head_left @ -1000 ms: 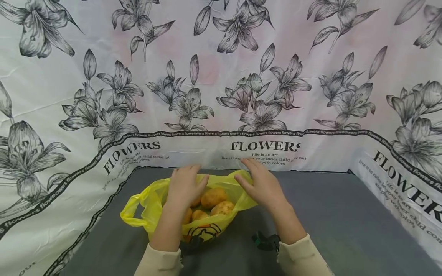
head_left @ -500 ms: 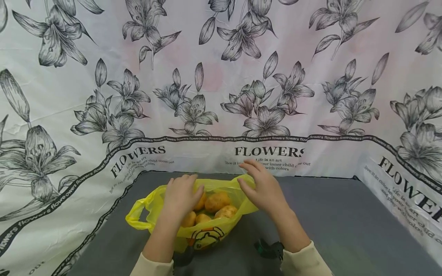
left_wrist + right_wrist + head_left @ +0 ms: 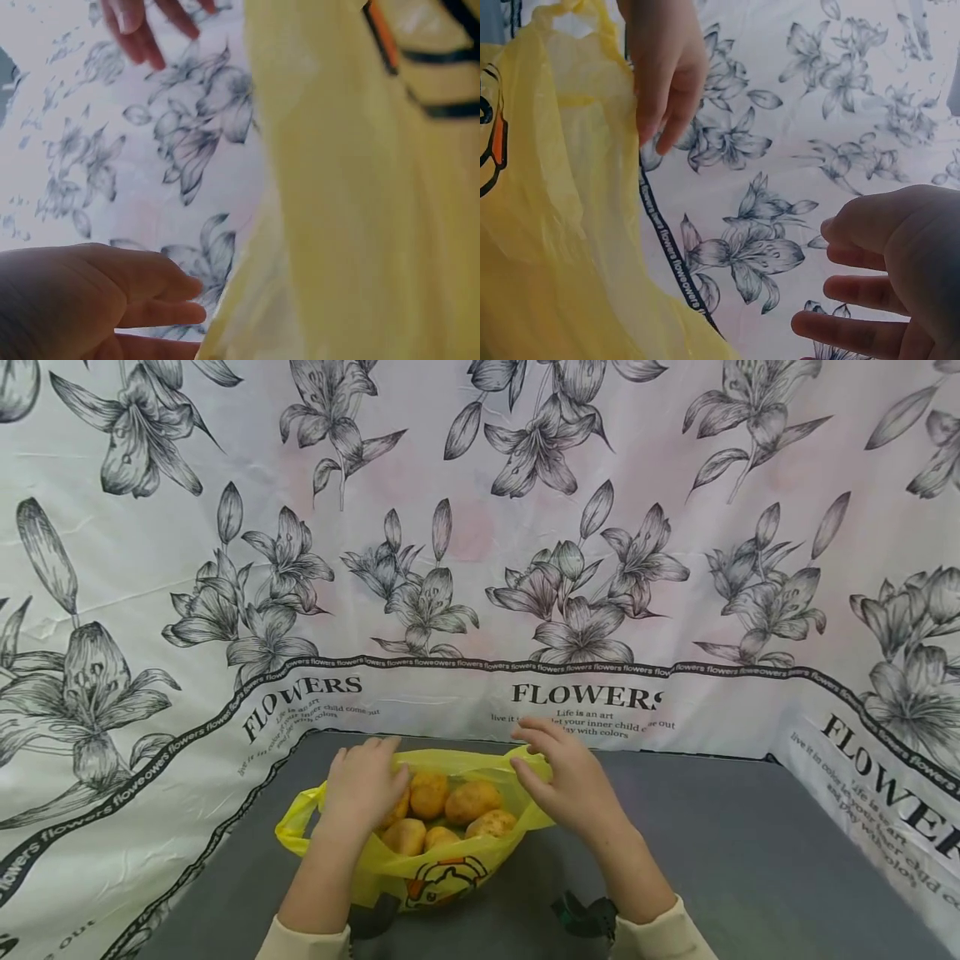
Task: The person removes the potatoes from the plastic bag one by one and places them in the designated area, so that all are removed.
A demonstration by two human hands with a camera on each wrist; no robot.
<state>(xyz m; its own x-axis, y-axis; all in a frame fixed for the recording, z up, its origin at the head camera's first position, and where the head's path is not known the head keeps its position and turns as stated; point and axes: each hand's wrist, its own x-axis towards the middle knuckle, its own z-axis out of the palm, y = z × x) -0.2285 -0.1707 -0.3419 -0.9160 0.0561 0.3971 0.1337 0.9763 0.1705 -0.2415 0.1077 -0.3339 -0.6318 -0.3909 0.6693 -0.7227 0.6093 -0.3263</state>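
A yellow plastic bag (image 3: 468, 887) with a printed cartoon sits on the grey table, its mouth spread wide. Several potatoes (image 3: 472, 800) show inside. Over the bag's left side is my left hand (image 3: 360, 787), fingers loosely bent and thumb apart; it hides part of the rim. My right hand (image 3: 567, 781) hovers at the right rim, fingers spread and slightly curved. In the left wrist view, the left hand's fingertips (image 3: 193, 311) come right up to the bag's edge. The right wrist view shows the right hand (image 3: 911, 274) with nothing between thumb and fingers.
One bag handle (image 3: 292, 827) loops out to the left. Dark straps (image 3: 585, 917) sit at both wrists. The grey table (image 3: 720, 852) extends to the right, and a white flower-printed sheet (image 3: 442, 610) hangs behind and at the sides.
My left hand has moved left, away from the right hand, uncovering more potatoes. The right hand stays by the right rim. The head view has shifted slightly.
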